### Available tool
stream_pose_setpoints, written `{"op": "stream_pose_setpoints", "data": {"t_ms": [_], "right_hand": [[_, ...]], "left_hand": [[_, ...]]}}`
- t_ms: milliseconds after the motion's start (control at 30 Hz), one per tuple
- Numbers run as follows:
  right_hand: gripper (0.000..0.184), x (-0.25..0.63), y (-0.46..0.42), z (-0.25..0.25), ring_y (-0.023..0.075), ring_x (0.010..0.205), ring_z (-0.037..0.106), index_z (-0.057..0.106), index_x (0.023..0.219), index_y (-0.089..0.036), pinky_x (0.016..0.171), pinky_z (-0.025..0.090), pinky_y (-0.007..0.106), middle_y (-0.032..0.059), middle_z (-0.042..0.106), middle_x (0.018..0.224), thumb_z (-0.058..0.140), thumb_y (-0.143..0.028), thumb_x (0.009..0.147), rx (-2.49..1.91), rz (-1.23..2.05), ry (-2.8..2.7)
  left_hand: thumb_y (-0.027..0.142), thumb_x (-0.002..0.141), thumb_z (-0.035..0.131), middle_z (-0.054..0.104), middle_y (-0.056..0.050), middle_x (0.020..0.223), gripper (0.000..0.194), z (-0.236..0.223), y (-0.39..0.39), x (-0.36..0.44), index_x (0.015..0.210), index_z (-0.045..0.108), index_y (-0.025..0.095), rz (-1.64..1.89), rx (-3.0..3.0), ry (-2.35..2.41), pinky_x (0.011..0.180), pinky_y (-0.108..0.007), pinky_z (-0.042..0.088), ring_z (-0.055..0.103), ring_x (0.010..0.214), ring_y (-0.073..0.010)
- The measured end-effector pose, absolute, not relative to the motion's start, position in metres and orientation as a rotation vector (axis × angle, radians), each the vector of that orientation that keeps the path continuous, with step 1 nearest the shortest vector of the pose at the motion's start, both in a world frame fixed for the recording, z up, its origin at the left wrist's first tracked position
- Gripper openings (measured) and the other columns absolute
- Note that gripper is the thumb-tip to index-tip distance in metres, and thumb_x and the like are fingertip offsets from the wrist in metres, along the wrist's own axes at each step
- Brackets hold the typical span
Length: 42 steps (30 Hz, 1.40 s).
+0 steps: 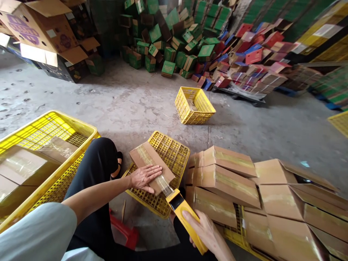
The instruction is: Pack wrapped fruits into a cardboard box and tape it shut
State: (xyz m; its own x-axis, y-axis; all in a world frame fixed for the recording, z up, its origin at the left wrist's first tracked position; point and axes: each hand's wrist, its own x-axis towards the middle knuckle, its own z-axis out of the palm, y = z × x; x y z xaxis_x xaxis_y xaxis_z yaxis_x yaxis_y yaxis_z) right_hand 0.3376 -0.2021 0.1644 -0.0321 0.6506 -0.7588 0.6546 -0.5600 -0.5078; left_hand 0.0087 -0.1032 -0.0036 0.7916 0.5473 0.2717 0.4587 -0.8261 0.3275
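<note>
A small cardboard box lies on an upturned yellow crate in front of my knees. My left hand rests flat on top of it, fingers stretched out, over a strip of clear tape. That strip runs along the box to the head of a yellow tape dispenser at the box's near right end. Wrapped round the dispenser's body is my right hand, with the thumb on its upper side.
On my left stands a yellow basket holding taped boxes. Several cardboard boxes are stacked on my right. A smaller yellow basket sits ahead on the floor, before heaps of green boxes and red boxes. A red stool shows below me.
</note>
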Motion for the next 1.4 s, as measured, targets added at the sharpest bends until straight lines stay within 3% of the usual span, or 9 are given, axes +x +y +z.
{"op": "stream_pose_setpoints", "data": {"t_ms": [267, 533, 700, 967, 1400], "right_hand": [[0.056, 0.351, -0.213, 0.157, 0.0239, 0.056, 0.075, 0.063, 0.101, -0.019, 0.045, 0.055, 0.026, 0.0036, 0.073, 0.066, 0.058, -0.074, 0.089, 2.215, -1.647, 1.452], [0.052, 0.345, -0.217, 0.158, 0.0225, 0.057, 0.074, 0.061, 0.097, -0.019, 0.046, 0.054, 0.027, 0.0043, 0.069, 0.066, 0.057, -0.071, 0.090, 2.261, -1.651, 1.440], [0.055, 0.343, -0.217, 0.163, 0.0237, 0.058, 0.074, 0.062, 0.101, -0.017, 0.048, 0.057, 0.029, 0.0051, 0.069, 0.068, 0.057, -0.071, 0.089, 2.255, -1.653, 1.420], [0.056, 0.344, -0.218, 0.167, 0.0210, 0.055, 0.073, 0.064, 0.101, -0.019, 0.046, 0.054, 0.025, 0.0044, 0.071, 0.065, 0.054, -0.073, 0.091, 2.220, -1.673, 1.450], [0.059, 0.348, -0.217, 0.171, 0.0218, 0.058, 0.076, 0.065, 0.106, -0.020, 0.048, 0.054, 0.024, 0.0047, 0.075, 0.071, 0.050, -0.076, 0.092, 2.211, -1.600, 1.470]], "left_hand": [[0.079, 0.099, 0.038, 0.029, -0.021, 0.170, 0.103, -0.002, -0.103, 0.008, 0.170, 0.002, 0.013, 0.521, 2.735, 0.774, 0.130, -0.048, 0.021, 0.030, 0.158, -0.0338], [0.085, 0.093, 0.044, 0.022, -0.016, 0.173, 0.102, 0.007, -0.110, 0.016, 0.169, 0.021, 0.022, 0.484, 2.752, 0.698, 0.130, -0.054, 0.014, 0.020, 0.160, -0.0377], [0.079, 0.098, 0.041, 0.032, -0.016, 0.170, 0.098, 0.004, -0.116, 0.033, 0.170, 0.012, 0.020, 0.532, 2.720, 0.662, 0.131, -0.049, 0.015, 0.028, 0.159, -0.0304], [0.083, 0.095, 0.042, 0.034, -0.017, 0.169, 0.105, 0.005, -0.116, 0.032, 0.170, 0.010, 0.017, 0.564, 2.690, 0.672, 0.131, -0.048, 0.015, 0.032, 0.158, -0.0298], [0.078, 0.099, 0.040, 0.031, -0.016, 0.170, 0.098, 0.006, -0.116, 0.032, 0.170, 0.011, 0.017, 0.483, 2.666, 0.681, 0.132, -0.047, 0.011, 0.029, 0.159, -0.0296]]}}
